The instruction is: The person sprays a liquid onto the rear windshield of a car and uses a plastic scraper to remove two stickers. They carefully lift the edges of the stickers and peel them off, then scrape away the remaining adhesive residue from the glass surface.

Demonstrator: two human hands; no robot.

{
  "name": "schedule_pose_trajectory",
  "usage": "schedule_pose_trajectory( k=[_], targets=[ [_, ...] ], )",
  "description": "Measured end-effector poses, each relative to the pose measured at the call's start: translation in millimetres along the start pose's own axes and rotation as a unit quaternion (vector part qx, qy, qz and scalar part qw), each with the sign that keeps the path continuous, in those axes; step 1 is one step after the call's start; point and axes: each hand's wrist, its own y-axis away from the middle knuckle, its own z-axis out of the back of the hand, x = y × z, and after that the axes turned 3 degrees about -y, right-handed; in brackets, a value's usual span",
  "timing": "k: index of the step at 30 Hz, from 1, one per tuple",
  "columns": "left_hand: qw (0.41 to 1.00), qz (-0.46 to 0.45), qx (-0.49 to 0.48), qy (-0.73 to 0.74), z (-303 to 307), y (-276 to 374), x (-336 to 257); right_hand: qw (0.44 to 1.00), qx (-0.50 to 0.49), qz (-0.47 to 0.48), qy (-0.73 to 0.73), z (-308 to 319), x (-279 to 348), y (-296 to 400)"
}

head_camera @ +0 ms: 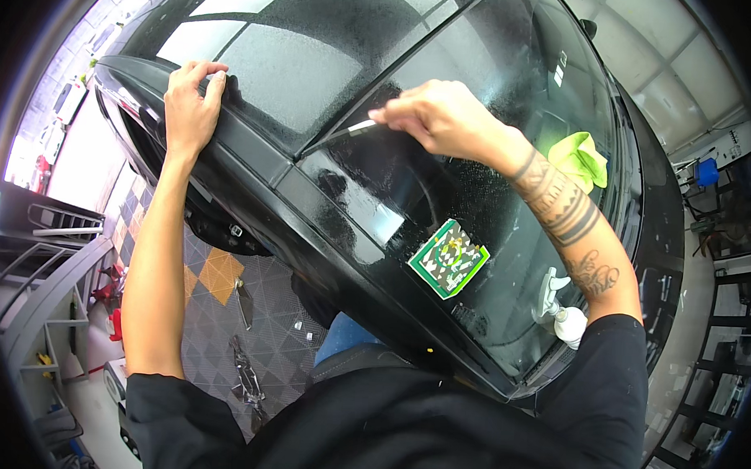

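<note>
A slim tool with a pale section (362, 128) is pinched in the fingers of my right hand (440, 118); its thin end reaches the dark seam (349, 115) across the car's black roof. My left hand (194, 101) rests on the roof's side edge with its fingers curled and holds nothing that I can see. Water drops cover the glossy roof panel (288, 73). Nearer to me, a green patterned box (450, 259) lies on the roof above the windshield. A lime-green cloth (578, 160) and a white spray bottle (568, 321) lie on the windshield side, beside my right arm.
Below the car's side, clear plastic scraps (247, 373) lie on the tiled floor (213, 347). A grey shelf unit (63, 328) stands at the left. Dark shelving (723, 325) and a blue object (707, 172) are at the right.
</note>
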Motion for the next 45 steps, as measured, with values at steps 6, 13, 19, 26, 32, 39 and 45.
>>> schedule_pose_trajectory(
  k=[6, 13, 19, 26, 32, 39, 45],
  targets=[
    [1.0, -0.002, 0.009, 0.001, -0.6, -2.3, -2.8, 0.989, 0.053, -0.006, -0.135, 8.0, -1.6, 4.9],
    [1.0, -0.001, 0.011, 0.0, 0.6, -1.5, -2.1, 0.938, 0.204, -0.2, -0.198, 24.1, -1.9, -3.6],
    [1.0, -0.005, 0.011, 0.0, 1.8, -1.4, -1.1, 0.975, 0.181, -0.073, -0.104, 21.5, 9.0, 5.4],
    [1.0, -0.007, 0.009, 0.003, -1.0, -1.6, -1.5, 0.996, 0.047, -0.036, -0.06, 3.1, 5.1, -4.2],
    [1.0, -0.019, 0.02, -0.007, 0.8, -4.3, -1.4, 0.982, 0.165, -0.065, -0.065, 22.7, 8.6, 23.3],
    [0.999, 0.001, 0.047, 0.011, 3.0, -4.6, 8.2, 0.995, 0.079, -0.037, -0.051, 13.8, 3.2, 28.3],
    [0.998, 0.01, 0.066, 0.006, -0.7, -8.6, 12.5, 0.933, 0.145, -0.229, -0.236, 21.1, 7.4, 146.0]
  ],
)
